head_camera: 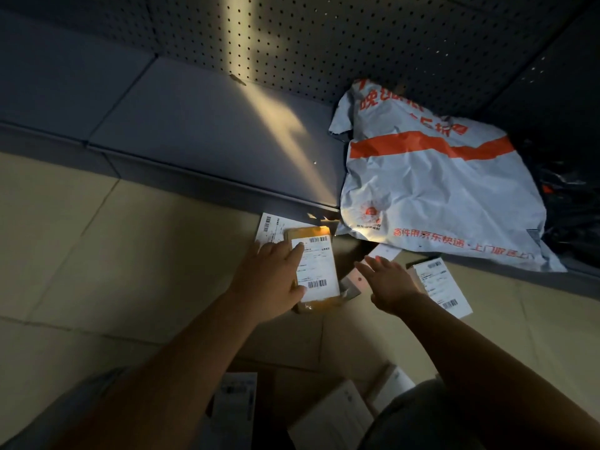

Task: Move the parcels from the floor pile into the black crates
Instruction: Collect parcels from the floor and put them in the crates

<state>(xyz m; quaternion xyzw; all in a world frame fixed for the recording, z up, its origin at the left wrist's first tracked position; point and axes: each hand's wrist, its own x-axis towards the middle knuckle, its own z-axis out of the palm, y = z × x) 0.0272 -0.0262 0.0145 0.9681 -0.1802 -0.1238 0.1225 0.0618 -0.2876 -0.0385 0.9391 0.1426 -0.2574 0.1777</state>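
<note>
Gripping the left edge of a brown parcel (316,271) on the tiled floor (97,254), the left hand (271,280) lies fingers over its label, thumb at the lower edge. Right hand (388,282) hovers beside it, fingers spread, holding nothing. A grey-and-orange mailer bag (431,190) rests on the low shelf (201,134) beyond.
</note>
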